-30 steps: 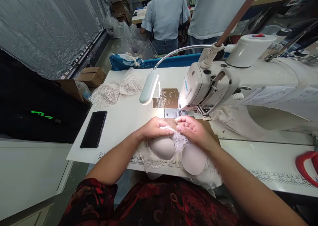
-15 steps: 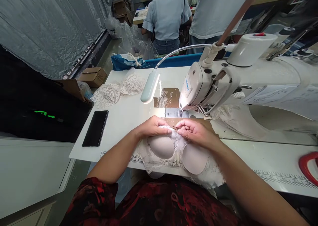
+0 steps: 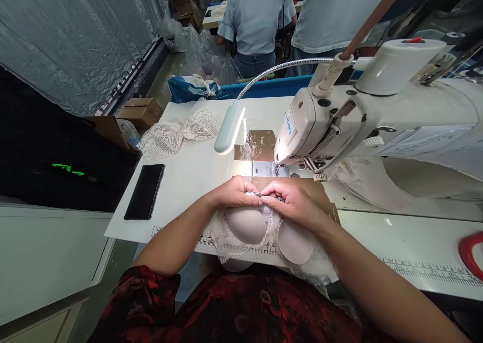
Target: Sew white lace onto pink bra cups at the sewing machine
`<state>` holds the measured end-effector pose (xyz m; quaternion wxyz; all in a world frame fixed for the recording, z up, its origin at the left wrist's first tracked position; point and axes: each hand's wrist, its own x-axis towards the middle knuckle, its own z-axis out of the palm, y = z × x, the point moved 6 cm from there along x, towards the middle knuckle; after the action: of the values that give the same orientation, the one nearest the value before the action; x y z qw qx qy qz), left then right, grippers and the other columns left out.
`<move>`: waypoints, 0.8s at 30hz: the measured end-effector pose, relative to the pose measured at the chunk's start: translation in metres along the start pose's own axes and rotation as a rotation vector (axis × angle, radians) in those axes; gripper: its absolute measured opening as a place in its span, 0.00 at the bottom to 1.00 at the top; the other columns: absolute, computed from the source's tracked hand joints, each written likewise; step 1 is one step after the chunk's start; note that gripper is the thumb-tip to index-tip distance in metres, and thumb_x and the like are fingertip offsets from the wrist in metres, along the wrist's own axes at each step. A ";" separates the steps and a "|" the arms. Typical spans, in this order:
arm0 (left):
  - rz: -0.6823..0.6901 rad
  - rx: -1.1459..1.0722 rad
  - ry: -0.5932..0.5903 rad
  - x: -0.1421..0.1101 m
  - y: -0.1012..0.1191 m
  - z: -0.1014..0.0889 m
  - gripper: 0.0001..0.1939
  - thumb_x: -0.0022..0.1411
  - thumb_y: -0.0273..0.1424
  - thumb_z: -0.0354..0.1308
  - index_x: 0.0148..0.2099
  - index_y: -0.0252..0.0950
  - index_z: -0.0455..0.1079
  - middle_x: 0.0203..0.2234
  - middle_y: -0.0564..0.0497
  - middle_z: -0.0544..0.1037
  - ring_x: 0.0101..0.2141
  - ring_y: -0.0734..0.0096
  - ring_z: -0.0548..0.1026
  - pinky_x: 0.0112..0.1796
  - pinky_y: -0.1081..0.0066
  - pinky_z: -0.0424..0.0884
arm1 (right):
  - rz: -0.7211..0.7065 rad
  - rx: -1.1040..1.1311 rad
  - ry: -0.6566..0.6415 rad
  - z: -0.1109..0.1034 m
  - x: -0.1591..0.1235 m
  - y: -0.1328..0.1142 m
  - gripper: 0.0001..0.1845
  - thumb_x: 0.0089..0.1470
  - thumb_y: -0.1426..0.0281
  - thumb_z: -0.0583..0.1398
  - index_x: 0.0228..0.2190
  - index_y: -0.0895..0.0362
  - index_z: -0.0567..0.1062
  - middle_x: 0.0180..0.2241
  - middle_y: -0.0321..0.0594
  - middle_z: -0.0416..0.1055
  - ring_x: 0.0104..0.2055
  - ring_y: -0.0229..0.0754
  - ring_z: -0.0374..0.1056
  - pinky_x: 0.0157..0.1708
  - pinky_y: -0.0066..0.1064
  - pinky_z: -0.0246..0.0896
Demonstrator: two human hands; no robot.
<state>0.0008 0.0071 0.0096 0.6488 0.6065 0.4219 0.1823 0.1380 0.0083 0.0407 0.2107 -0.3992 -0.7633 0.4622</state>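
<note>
A white lace bra with smooth moulded cups lies at the table's front edge, inner side of the cups up, its lower lace hanging over the edge. Its upper edge is pinched between the thumb and fingers of my left hand. Close beside it, my right hand is closed on a slim pointed metal tool that looks like tweezers. The tool's tip points left, at the lace by my left fingertips. Just beyond both hands stands a white sewing machine; its needle area is apart from the bra.
A lamp on a bendable neck hangs over the table. To the left lie a black phone and another lace bra. A red handle is at the right edge. Two people are beyond the table.
My right hand has shifted slightly left and turned, bringing the tool flatter and its tip closer to my left fingers. My left hand keeps its pinch on the bra. The view has shifted slightly.
</note>
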 end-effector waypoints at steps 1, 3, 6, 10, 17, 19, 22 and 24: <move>-0.002 0.002 0.005 0.000 0.000 0.000 0.19 0.52 0.42 0.64 0.32 0.28 0.76 0.21 0.53 0.70 0.24 0.77 0.66 0.25 0.77 0.60 | 0.012 -0.011 0.021 0.000 0.000 0.002 0.11 0.56 0.61 0.57 0.31 0.54 0.75 0.31 0.38 0.74 0.34 0.42 0.67 0.33 0.33 0.60; -0.009 -0.002 0.014 0.000 0.001 0.002 0.18 0.52 0.42 0.64 0.32 0.28 0.76 0.22 0.52 0.71 0.25 0.76 0.67 0.26 0.76 0.61 | 0.040 0.013 0.085 -0.001 0.000 0.007 0.12 0.56 0.60 0.57 0.31 0.55 0.74 0.31 0.39 0.73 0.33 0.42 0.67 0.32 0.33 0.60; 0.005 -0.002 0.024 0.001 0.004 0.003 0.17 0.54 0.41 0.63 0.34 0.29 0.76 0.26 0.50 0.74 0.28 0.73 0.70 0.30 0.75 0.64 | 0.086 0.140 0.119 0.000 0.001 0.014 0.17 0.53 0.57 0.59 0.39 0.55 0.72 0.32 0.39 0.73 0.34 0.43 0.68 0.32 0.34 0.63; 0.063 0.072 -0.093 -0.006 0.012 -0.001 0.15 0.54 0.35 0.63 0.42 0.31 0.74 0.36 0.48 0.75 0.36 0.71 0.71 0.35 0.74 0.66 | 0.103 0.100 0.007 0.003 0.001 0.013 0.18 0.51 0.57 0.61 0.40 0.55 0.74 0.29 0.37 0.72 0.32 0.42 0.67 0.31 0.33 0.61; 0.026 0.123 -0.019 -0.029 0.016 -0.034 0.19 0.52 0.33 0.64 0.45 0.32 0.69 0.26 0.56 0.66 0.27 0.77 0.63 0.29 0.76 0.60 | 0.127 0.192 -0.248 0.012 -0.004 0.009 0.19 0.57 0.55 0.55 0.27 0.57 0.72 0.23 0.35 0.65 0.25 0.37 0.59 0.24 0.30 0.53; 0.097 0.134 0.054 -0.030 0.022 -0.034 0.19 0.53 0.34 0.64 0.46 0.32 0.69 0.26 0.57 0.64 0.27 0.78 0.63 0.30 0.76 0.60 | 0.158 0.306 -0.165 0.014 -0.002 0.012 0.19 0.57 0.53 0.54 0.34 0.57 0.73 0.26 0.36 0.67 0.25 0.37 0.59 0.24 0.29 0.53; 0.143 0.157 0.109 -0.026 0.026 -0.025 0.20 0.53 0.34 0.64 0.48 0.33 0.69 0.27 0.56 0.65 0.28 0.77 0.63 0.29 0.76 0.60 | 0.152 0.340 -0.039 0.015 0.001 0.016 0.17 0.54 0.54 0.58 0.33 0.56 0.72 0.26 0.35 0.66 0.26 0.37 0.58 0.24 0.29 0.53; 0.164 0.165 0.147 -0.023 0.026 -0.019 0.21 0.53 0.35 0.64 0.48 0.34 0.69 0.28 0.55 0.66 0.29 0.76 0.64 0.29 0.76 0.61 | 0.105 0.287 0.008 0.013 0.002 0.015 0.16 0.54 0.56 0.59 0.28 0.56 0.70 0.24 0.34 0.63 0.26 0.36 0.57 0.24 0.28 0.52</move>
<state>-0.0199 0.0073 0.0433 0.5468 0.6753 0.4310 0.2434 0.1343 0.0070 0.0210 0.2440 -0.4063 -0.6667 0.5752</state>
